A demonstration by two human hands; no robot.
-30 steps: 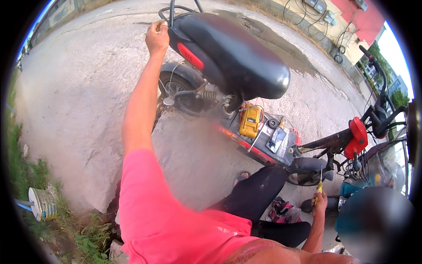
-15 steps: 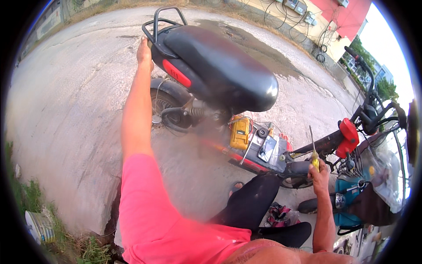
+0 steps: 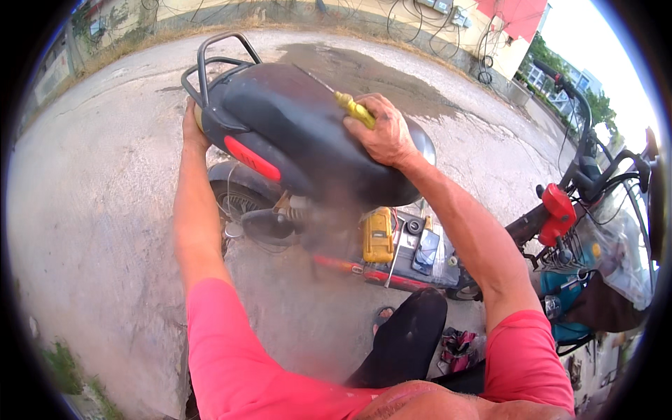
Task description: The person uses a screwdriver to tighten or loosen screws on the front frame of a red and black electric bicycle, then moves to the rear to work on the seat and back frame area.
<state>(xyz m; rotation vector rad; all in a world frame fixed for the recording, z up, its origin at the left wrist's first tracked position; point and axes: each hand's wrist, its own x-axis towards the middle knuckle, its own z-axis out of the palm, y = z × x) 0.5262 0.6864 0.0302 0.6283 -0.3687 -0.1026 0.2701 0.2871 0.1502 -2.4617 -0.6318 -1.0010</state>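
Observation:
A black scooter seat with a red side panel and a black rear grab rail stretches out in front of me. My left hand is up against the scooter's tail, just under the rail; the tail hides most of its fingers. Above the front half of the seat, my right hand is closed round the yellow handle of a screwdriver. The screwdriver's thin shaft points toward the far left, over the seat. Whether that hand also touches the seat, I cannot tell.
On the scooter's footboard lie a yellow multimeter-like device, a phone and small tools. The red-trimmed handlebar column rises at right. A teal container stands below it. A dark wet patch marks the ground beyond.
My right hand has swung up and left with the screwdriver, from beside the front column to over the seat. My left hand stays at the tail. The whole view has shifted somewhat.

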